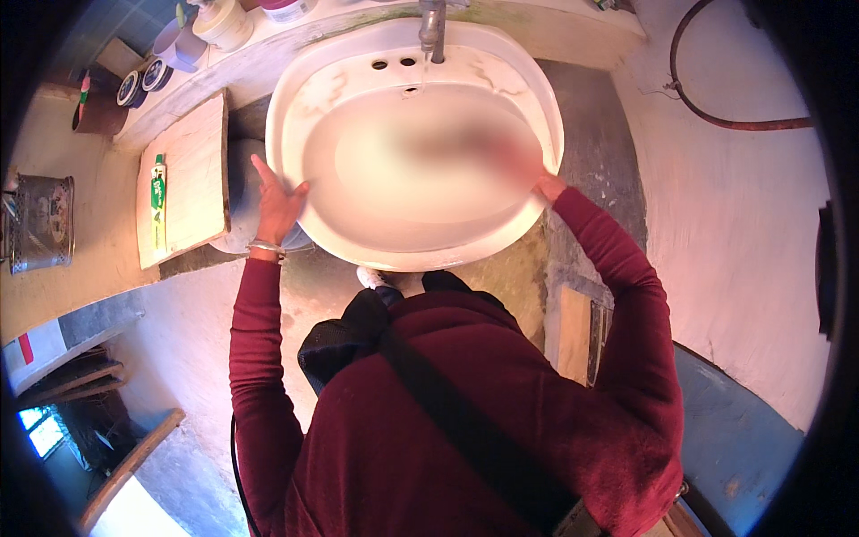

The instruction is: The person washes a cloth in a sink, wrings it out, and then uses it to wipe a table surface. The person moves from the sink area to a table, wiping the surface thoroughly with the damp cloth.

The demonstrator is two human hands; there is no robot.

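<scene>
Flanking smooth, stained, oval ceramic sink (pixel 403 258): left hand (pixel 280 208), fingers splayed; right hand (pixel 542 182) blurred, grip indiscernible.

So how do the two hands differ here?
The left hand is clear, its fingers spread at the sink's left rim; the right hand reaches over the right rim, mostly blurred. The left wrist has a bracelet; the right shows none. Both sleeves are maroon.

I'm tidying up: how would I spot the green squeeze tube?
Find the white washbasin, then the pale board to its left. The squeeze tube lies alone on it: slim, green, white and yellow, unlike the round-lidded jars nearby.
</scene>
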